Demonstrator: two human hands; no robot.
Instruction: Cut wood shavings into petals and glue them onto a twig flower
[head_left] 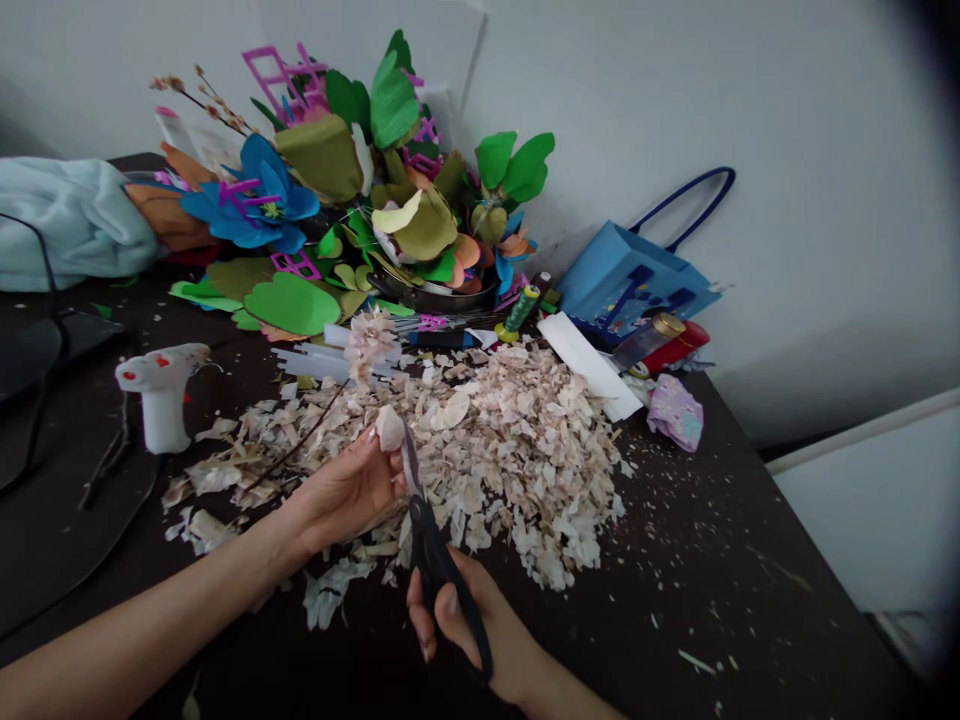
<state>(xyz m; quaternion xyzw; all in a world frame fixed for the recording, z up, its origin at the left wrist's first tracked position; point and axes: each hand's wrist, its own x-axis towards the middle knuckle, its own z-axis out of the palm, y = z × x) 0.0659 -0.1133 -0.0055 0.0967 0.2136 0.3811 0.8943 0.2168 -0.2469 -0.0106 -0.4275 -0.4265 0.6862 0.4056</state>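
Between the thumb and fingers of my left hand [349, 490] is a small pale petal-like piece [390, 428], pinched and held up over the table. My right hand [472, 620] grips the black handles of a pair of scissors [429, 540], fingers through the loops. The scissor blades point upward and lie against the right edge of the pale piece; whether they cut into it I cannot tell. Beneath both hands spreads a heap of pale beige scraps [517, 450]. A twig with pinkish blossoms [370, 345] lies across the heap, just beyond my left hand.
A white glue gun [161, 400] stands at left, its cord trailing forward. Behind the heap are colourful fabric flowers [330, 200], a green thread spool [519, 312] and translucent sticks [322, 362]. A white strip [589, 365], a crumpled packet [675, 412] and a blue bag [630, 280] are at right.
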